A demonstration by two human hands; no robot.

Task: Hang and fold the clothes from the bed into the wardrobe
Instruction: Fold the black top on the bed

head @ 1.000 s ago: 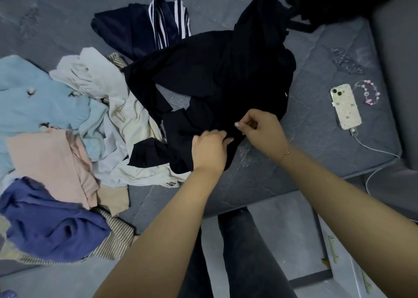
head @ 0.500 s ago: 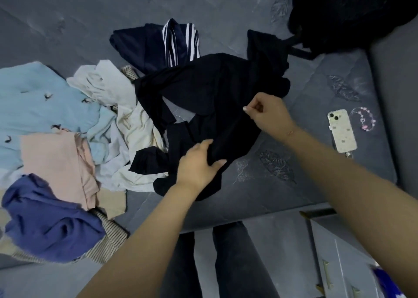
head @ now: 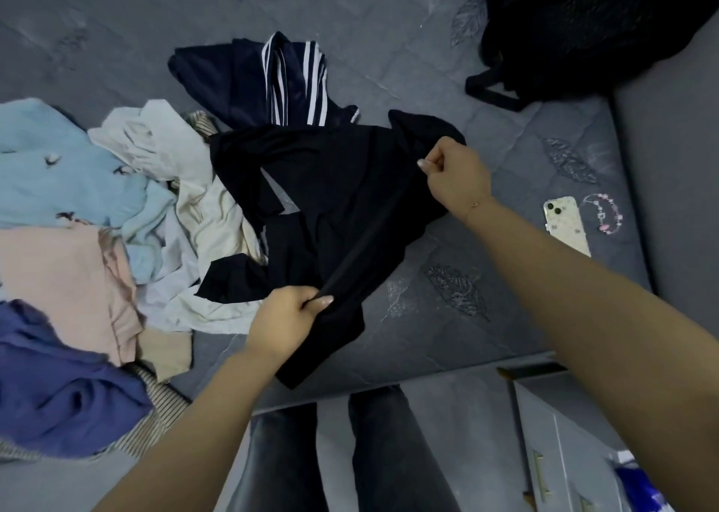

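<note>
Above the bed (head: 389, 45), our left hand (head: 286, 319) and right hand (head: 455, 177) each pinch the black garment (head: 342, 208), its edge stretched taut between both grips.

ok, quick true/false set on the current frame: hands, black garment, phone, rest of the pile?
1. Both hands pinch the black garment. True: left hand and right hand each have a grip on its edge.
2. The phone lies on the clothes pile. False: the phone lies on the grey bed cover, right of the garment.
3. A navy garment with white stripes lies beyond the black one. True.
4. The right hand is empty. False: it pinches the black garment.
5. The pink garment is being held. False: it lies in the pile, untouched.
</note>
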